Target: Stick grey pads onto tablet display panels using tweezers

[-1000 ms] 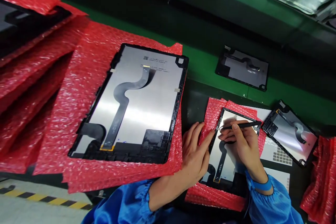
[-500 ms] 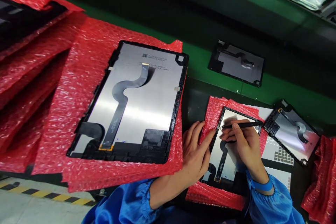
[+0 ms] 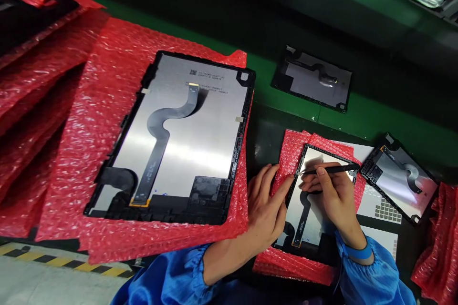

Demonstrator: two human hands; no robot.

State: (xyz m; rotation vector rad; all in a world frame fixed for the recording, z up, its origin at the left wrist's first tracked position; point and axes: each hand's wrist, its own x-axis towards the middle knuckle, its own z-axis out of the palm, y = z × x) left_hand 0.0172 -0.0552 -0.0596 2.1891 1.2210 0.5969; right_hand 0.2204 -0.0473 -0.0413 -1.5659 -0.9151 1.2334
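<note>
A tablet screen panel (image 3: 293, 212) with a silvery back, black frame and a dark ribbon cable lies on red bubble wrap in front of me. My left hand (image 3: 266, 205) rests at the panel's left edge, fingers stretched out and holding nothing, with the index fingertip near a small light tab on the frame. Slim black tweezers (image 3: 336, 169) are pinched in my right hand (image 3: 332, 195), above the upper part of the panel. Their thin tip points at that tab by my left index finger; whether it touches is too small to tell.
A larger-looking screen panel (image 3: 200, 147) lies on stacked red bubble wrap (image 3: 71, 152) at left. Another panel (image 3: 315, 78) is on the green bench behind, and one more (image 3: 400, 176) sits at right over white sheets (image 3: 384, 209). Red bubble wrap (image 3: 438, 243) is heaped at far right.
The view has shifted slightly, so the left and back panels appear a little further left. Both hands and the tweezers hold nearly the same place on the panel.
</note>
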